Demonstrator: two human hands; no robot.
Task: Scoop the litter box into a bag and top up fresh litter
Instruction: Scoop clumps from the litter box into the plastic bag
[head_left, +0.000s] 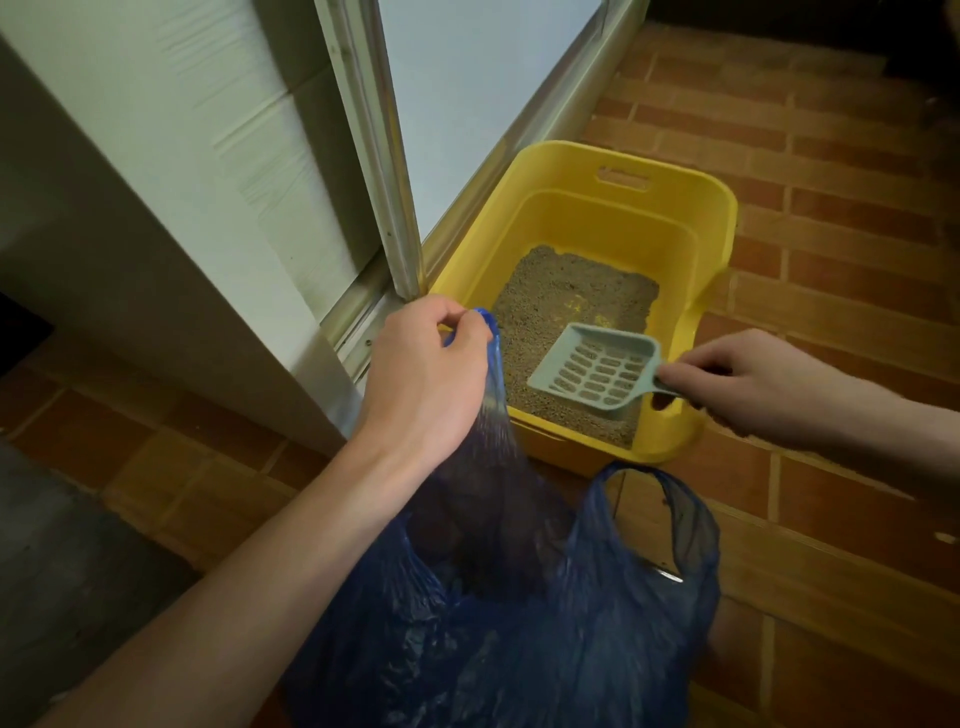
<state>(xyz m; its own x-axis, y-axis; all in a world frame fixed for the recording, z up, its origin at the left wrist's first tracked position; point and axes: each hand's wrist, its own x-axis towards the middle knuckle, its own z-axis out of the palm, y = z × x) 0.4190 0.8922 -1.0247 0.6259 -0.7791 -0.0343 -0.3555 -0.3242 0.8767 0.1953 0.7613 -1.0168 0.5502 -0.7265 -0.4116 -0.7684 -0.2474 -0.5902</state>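
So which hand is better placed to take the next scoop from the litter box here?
Right. The right hand already grips the scoop, which sits over the litter in the yellow litter box. The left hand is occupied holding one handle of the blue bag up.

A floor of reddish-brown rectangular brick tiles (831, 171) with pale grout lines fills the right side and foreground. On the left stands a white painted wall panel (171, 130), meeting a silver metal sliding door frame (374, 130) with a frosted pale glass pane (467, 93). A grey concrete patch (57, 561) lies at lower left. The light is dim and warm, darkening toward the top right corner.
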